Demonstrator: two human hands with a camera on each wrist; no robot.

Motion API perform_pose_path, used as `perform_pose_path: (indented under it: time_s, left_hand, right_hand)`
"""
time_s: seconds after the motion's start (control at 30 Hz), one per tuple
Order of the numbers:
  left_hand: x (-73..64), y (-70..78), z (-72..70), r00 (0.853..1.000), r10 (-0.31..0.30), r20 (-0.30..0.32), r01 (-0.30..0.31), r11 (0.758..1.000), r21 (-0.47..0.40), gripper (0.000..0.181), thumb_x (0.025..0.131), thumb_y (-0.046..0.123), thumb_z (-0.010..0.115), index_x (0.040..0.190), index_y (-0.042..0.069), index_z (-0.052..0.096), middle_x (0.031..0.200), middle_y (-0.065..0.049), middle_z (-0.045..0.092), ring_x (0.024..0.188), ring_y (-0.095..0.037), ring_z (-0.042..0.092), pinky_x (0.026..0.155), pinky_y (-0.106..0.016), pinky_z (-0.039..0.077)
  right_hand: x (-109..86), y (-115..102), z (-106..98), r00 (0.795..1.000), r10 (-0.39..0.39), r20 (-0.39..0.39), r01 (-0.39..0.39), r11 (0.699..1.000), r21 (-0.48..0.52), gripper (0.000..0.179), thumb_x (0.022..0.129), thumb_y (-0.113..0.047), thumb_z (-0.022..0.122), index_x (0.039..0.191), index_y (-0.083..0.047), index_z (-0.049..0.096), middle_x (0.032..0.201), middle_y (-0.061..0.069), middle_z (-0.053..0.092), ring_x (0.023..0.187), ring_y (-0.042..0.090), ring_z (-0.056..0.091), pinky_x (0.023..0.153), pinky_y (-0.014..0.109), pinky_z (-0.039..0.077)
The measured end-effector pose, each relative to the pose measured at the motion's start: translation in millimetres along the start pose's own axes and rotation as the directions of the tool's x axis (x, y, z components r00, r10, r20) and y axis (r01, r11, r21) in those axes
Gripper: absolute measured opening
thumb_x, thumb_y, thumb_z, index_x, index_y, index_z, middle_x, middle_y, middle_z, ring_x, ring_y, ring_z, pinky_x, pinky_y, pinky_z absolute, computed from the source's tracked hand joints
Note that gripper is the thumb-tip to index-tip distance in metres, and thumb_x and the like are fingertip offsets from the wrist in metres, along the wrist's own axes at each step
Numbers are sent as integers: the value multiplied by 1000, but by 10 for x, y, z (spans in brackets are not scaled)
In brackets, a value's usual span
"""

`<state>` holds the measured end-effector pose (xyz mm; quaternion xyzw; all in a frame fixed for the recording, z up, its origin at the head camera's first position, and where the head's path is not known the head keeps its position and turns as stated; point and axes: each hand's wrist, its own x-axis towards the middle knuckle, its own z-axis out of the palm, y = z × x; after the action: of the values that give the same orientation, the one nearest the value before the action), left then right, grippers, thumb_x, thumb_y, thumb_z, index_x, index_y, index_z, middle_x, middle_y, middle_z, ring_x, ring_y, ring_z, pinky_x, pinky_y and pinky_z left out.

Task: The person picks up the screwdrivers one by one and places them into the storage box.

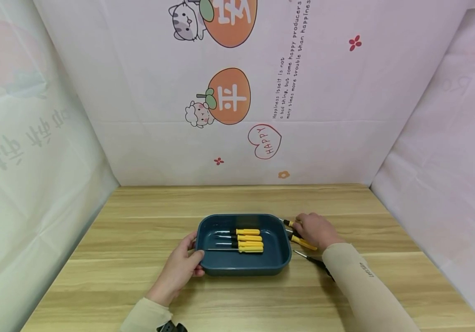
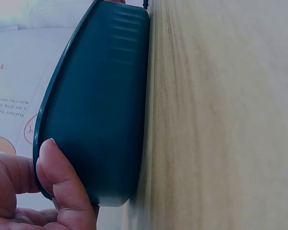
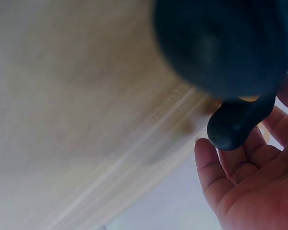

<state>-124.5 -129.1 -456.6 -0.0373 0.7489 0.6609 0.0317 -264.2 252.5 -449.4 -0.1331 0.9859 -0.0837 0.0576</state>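
A dark blue rectangular tray (image 1: 243,271) holds several screwdrivers (image 1: 249,238) with yellow-and-black handles, lying side by side. My left hand (image 1: 183,263) grips the tray's left end, thumb at the rim; in the left wrist view the thumb (image 2: 62,187) bends against the tray's outer wall (image 2: 96,96). To the right of the tray, my right hand (image 1: 315,229) reaches over loose screwdrivers, among them a yellow-handled one (image 1: 304,242). The right wrist view shows its fingers (image 3: 213,177) loosely extended beside a black handle (image 3: 230,127); no grip on it is visible.
A black-handled screwdriver (image 1: 319,263) lies on the wooden table (image 1: 146,230) below the right forearm, partly covered by the sleeve. White printed cloth (image 1: 312,152) hangs behind the table and on both sides. In the right wrist view a large dark blurred shape (image 3: 221,43) stands close to the camera.
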Motion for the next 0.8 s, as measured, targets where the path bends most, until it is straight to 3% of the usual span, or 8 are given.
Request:
perform_pose_path:
  time_s: [0.33,0.8]
  left_hand:
    - [11,4,-11,1000,-10,3,10,1000,0,62,103,10,56,161,10,35,149,-22,45,72,-21,59,61,-29,59]
    - [-5,3,-2,1000,3,6,-3,1000,-1,62,103,10,56,161,9,35,148,-23,45,72,-21,58,60,-30,58]
  right_hand:
    - [12,-13,-1,1000,-7,-10,7,1000,8,34,107,-24,55,132,-4,67,121,18,72,114,39,66,99,58,53]
    - [37,-5,-2,999,-29,-24,29,999,14,23,105,-21,60,114,-6,75,104,8,75,87,21,66,82,47,57]
